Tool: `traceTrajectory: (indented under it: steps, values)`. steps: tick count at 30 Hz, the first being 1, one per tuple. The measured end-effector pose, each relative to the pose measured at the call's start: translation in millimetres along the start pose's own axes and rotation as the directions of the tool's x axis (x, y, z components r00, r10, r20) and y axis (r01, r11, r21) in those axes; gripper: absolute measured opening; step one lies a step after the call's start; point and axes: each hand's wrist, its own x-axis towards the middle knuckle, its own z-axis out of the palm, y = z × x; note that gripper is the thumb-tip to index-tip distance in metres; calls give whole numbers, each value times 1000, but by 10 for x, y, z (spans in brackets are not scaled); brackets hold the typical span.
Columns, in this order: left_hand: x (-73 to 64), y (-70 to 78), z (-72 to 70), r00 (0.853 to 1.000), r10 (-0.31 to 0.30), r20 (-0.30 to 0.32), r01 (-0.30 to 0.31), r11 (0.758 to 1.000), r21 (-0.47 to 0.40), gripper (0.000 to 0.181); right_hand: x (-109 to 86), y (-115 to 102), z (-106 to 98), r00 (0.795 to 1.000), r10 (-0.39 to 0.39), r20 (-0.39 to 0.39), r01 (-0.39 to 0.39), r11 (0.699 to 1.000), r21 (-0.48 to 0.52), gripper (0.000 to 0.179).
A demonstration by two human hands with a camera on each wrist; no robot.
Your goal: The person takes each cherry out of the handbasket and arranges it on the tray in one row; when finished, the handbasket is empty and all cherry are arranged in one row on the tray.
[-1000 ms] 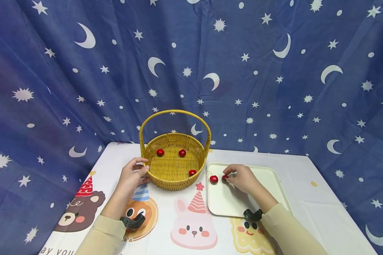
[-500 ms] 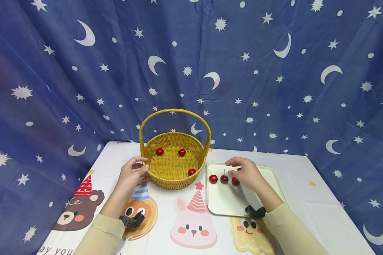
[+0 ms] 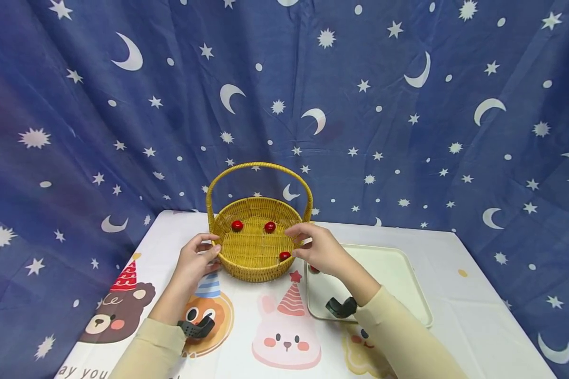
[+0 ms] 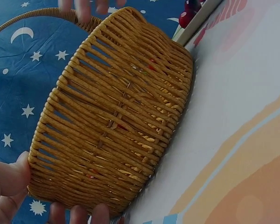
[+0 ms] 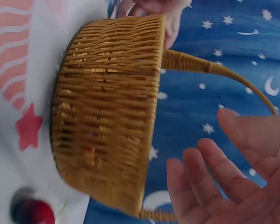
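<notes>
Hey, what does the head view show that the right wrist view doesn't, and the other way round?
Only the head view shows the printed bear, the sleeves and, plainly, three cherries inside the basket.
Only the right wrist view shows the palm side of the right grip, holding nothing.
Both share the basket's arched handle, the left grip at the rim, a cherry outside the basket, and the starry curtain.

the left hand (image 3: 195, 259) grips the basket (image 3: 256, 274). the right hand (image 3: 321, 249) hovers at its right edge. three cherries (image 3: 270, 227) lie inside.
</notes>
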Motion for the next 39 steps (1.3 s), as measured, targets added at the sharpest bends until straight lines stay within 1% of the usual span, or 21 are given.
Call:
traceTrajectory:
  steps: [3, 6, 9, 11, 15, 18, 20, 22, 23, 26, 28, 30, 33, 36, 39]
  values:
    - [3, 2, 4, 1000, 0, 1, 0, 1000, -1, 38, 199, -48, 106, 999, -6, 52, 9, 999, -42, 50]
    - [3, 7, 5, 1000, 1, -6, -1, 1000, 8, 37, 397, -65, 185, 991, 1, 134, 15, 993, -117, 51]
    - [5, 4, 6, 1000, 4, -11, -4, 1000, 9, 36, 563, -51, 243, 973, 8, 232, 41, 978, -205, 50]
    - [9, 2, 12, 1000, 5, -11, -5, 1000, 13, 37, 641, -32, 269, 957, 15, 290, 66, 961, -269, 49]
    - [15, -8, 23, 1000, 3, -10, -3, 1000, 21, 37, 727, -29, 306, 919, 84, 384, 71, 926, -371, 46]
    - [16, -12, 14, 1000, 7, -11, -6, 1000, 23, 36, 768, -59, 332, 878, 156, 452, 63, 900, -432, 42]
    - [13, -8, 10, 1000, 8, -13, -8, 1000, 22, 35, 797, -77, 359, 851, 183, 492, 73, 887, -455, 38]
    - [7, -3, 4, 1000, 11, -16, -11, 1000, 19, 34, 821, -82, 393, 823, 194, 533, 83, 889, -451, 36]
    - [6, 0, 5, 1000, 9, -21, -9, 1000, 18, 34, 829, -81, 411, 812, 198, 549, 80, 894, -441, 37]
    - [7, -7, 0, 1000, 9, -21, -9, 1000, 14, 35, 838, -72, 452, 788, 203, 582, 60, 914, -401, 43]
    - [9, -8, 1, 1000, 8, -20, -7, 1000, 15, 36, 841, -66, 470, 784, 208, 585, 50, 918, -393, 47]
    - [12, -8, -4, 1000, 5, -21, -4, 1000, 14, 37, 852, -60, 490, 786, 209, 581, 52, 915, -400, 46]
    - [9, 6, 1, 1000, 3, -24, -3, 1000, 19, 36, 862, -31, 528, 791, 207, 575, 72, 903, -424, 41]
    - [9, 8, -2, 1000, 5, -25, -5, 1000, 26, 35, 881, -6, 576, 791, 195, 580, 105, 890, -443, 38]
    - [9, 2, 11, 1000, 3, -22, -3, 1000, 29, 35, 885, 3, 615, 799, 170, 576, 121, 894, -431, 29]
